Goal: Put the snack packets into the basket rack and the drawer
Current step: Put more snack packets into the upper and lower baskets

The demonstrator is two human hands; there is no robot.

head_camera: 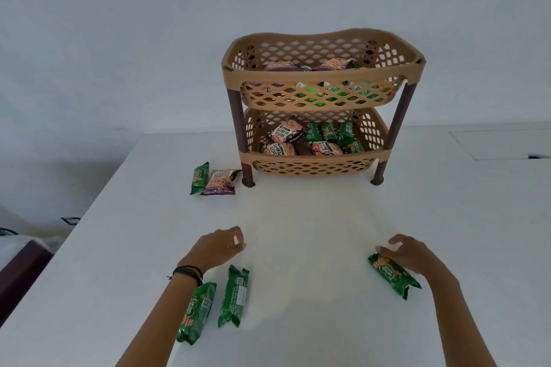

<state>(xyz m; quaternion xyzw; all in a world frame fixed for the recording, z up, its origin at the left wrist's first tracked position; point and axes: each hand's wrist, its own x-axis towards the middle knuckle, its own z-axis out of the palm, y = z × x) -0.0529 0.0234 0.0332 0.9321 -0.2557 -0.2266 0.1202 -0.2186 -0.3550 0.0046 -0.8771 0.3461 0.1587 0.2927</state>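
Observation:
A tan two-tier basket rack [322, 76] on brown legs stands at the back of the white table [298, 217]. Both tiers hold green and peanut packets. My left hand [219, 244] hovers over the table, fingers loosely curled, holding nothing. Two green packets lie near its forearm: one [234, 296] just right of the wrist, another [196, 313] partly under the arm. My right hand [410, 253] rests with spread fingers touching a green packet [393, 274] that lies flat on the table. A green packet [199, 177] and a peanut packet [220, 182] lie left of the rack.
The table's left edge runs diagonally, with a dark piece of furniture [18, 271] below it. A rectangular panel outline [501, 141] shows in the surface at the far right. A plain white wall stands behind the rack.

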